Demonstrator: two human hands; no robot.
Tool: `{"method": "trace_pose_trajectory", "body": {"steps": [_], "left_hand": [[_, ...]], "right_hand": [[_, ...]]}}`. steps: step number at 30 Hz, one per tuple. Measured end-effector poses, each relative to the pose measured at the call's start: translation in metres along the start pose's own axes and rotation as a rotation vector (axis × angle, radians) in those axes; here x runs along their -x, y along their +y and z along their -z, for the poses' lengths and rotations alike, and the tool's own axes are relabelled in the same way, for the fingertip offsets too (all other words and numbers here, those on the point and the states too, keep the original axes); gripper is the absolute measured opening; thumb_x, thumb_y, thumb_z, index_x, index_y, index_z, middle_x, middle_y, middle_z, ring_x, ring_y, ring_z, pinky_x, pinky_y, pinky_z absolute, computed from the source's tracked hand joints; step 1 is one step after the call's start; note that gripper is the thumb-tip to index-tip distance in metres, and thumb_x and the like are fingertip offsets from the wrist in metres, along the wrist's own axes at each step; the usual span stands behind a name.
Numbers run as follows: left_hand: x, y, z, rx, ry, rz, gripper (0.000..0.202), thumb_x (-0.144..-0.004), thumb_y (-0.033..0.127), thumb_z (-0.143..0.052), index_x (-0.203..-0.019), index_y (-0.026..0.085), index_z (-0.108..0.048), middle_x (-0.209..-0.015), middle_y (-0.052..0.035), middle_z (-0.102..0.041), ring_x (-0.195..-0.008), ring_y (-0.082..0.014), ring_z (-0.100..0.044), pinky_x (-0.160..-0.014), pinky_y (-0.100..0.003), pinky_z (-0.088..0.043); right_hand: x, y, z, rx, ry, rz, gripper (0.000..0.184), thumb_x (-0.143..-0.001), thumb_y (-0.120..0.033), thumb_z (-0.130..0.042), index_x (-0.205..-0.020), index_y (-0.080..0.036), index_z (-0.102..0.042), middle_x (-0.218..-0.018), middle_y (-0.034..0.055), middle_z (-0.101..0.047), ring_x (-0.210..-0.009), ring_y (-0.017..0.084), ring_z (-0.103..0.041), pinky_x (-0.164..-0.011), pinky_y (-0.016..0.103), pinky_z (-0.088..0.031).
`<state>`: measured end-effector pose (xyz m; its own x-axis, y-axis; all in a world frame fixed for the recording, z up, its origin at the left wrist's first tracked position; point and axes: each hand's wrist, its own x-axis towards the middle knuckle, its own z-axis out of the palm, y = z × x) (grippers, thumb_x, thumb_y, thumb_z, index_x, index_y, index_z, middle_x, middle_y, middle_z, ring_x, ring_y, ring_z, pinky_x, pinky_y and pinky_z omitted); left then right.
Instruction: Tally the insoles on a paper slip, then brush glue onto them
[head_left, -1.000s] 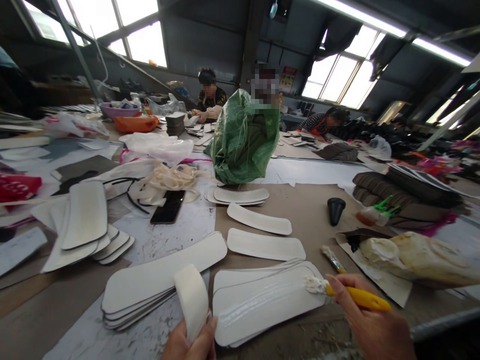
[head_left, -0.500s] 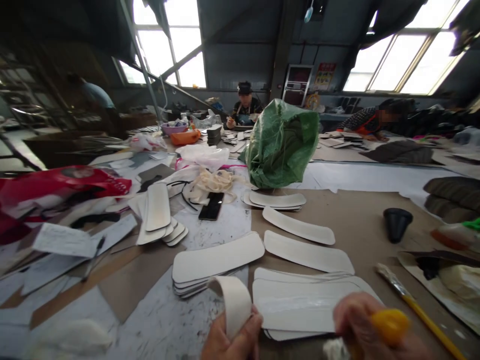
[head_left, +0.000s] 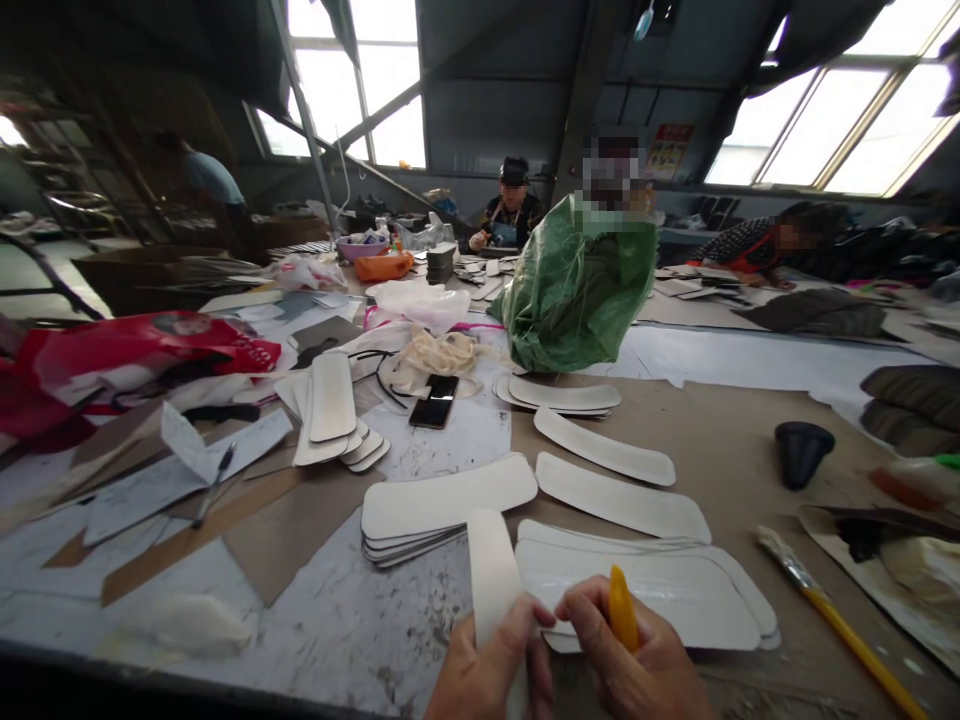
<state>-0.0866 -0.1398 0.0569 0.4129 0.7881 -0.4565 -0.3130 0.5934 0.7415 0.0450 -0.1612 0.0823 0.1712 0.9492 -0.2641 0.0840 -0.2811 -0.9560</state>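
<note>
My left hand (head_left: pixel 491 668) is closed on a white strip-shaped piece (head_left: pixel 491 575), which stands up from its fingers. My right hand (head_left: pixel 637 665) touches the left one and grips a yellow-handled brush (head_left: pixel 621 620), handle pointing up, bristles hidden. Just beyond the hands lies a stack of white pieces with a glossy wet top (head_left: pixel 652 590). Another stack of white pieces (head_left: pixel 446 505) sits to its left, and two single pieces (head_left: pixel 619 505) lie farther back.
A second brush (head_left: pixel 832 620) lies at right near a glue-smeared wrap (head_left: pixel 900 555) and a black cone (head_left: pixel 801 450). A green bag (head_left: pixel 577 285), a phone (head_left: pixel 435 400), more white pieces (head_left: pixel 330 410) and red bags (head_left: pixel 127 355) crowd the table. Other people work at the far end.
The view swung left. My right hand lifted the brush off the glossy piece and came beside my left hand; the white piece in my left hand straightened from curled to upright.
</note>
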Motion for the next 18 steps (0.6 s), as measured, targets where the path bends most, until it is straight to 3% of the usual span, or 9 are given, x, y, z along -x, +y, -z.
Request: {"method": "trace_pose_trajectory", "body": {"steps": [2, 5, 9, 13, 18], "left_hand": [[-0.003, 0.003, -0.001, 0.098, -0.032, -0.035, 0.056, -0.063, 0.064, -0.068, -0.088, 0.015, -0.063, -0.052, 0.0038, -0.055, -0.042, -0.0062, -0.045, -0.045, -0.019, -0.035], [-0.006, 0.0, -0.001, 0.258, 0.008, -0.017, 0.049, -0.066, 0.056, -0.072, -0.094, 0.017, -0.064, -0.069, 0.0011, -0.06, -0.062, -0.0104, -0.056, -0.064, -0.023, -0.044], [-0.004, -0.002, -0.003, 0.438, -0.035, 0.033, 0.044, -0.066, 0.05, -0.075, -0.094, 0.016, -0.065, -0.078, -0.0047, -0.065, -0.073, -0.0166, -0.062, -0.071, -0.028, -0.047], [-0.001, 0.001, -0.006, 0.422, 0.021, 0.032, 0.043, -0.06, 0.048, -0.08, -0.086, 0.014, -0.069, -0.085, -0.0085, -0.07, -0.079, -0.0172, -0.063, -0.077, -0.028, -0.048], [0.009, 0.003, -0.013, 0.317, 0.145, 0.049, 0.044, -0.046, 0.048, -0.086, -0.075, 0.017, -0.072, -0.074, -0.0049, -0.072, -0.07, -0.016, -0.064, -0.07, -0.024, -0.05]], "right_hand": [[0.004, 0.003, 0.0, 0.056, -0.083, 0.004, 0.05, -0.073, -0.068, -0.052, -0.067, -0.019, -0.053, -0.061, -0.0004, -0.053, -0.059, 0.014, -0.045, -0.06, 0.026, -0.036], [0.006, 0.011, -0.003, 0.235, -0.188, 0.031, 0.039, -0.07, -0.058, -0.057, -0.069, -0.019, -0.052, -0.064, 0.0002, -0.054, -0.059, 0.014, -0.044, -0.058, 0.026, -0.035], [0.004, 0.022, -0.007, 0.4, -0.155, 0.082, 0.035, -0.069, -0.049, -0.06, -0.087, -0.018, -0.058, -0.083, 0.005, -0.061, -0.076, 0.02, -0.052, -0.069, 0.029, -0.039], [0.005, 0.028, -0.005, 0.228, -0.243, 0.12, 0.044, -0.073, -0.054, -0.053, -0.098, -0.018, -0.058, -0.093, 0.0077, -0.064, -0.084, 0.022, -0.057, -0.076, 0.03, -0.043], [0.01, 0.028, -0.003, 0.334, -0.229, 0.117, 0.05, -0.084, -0.063, -0.038, -0.081, -0.019, -0.061, -0.076, 0.0045, -0.063, -0.07, 0.018, -0.056, -0.064, 0.025, -0.044]]}}
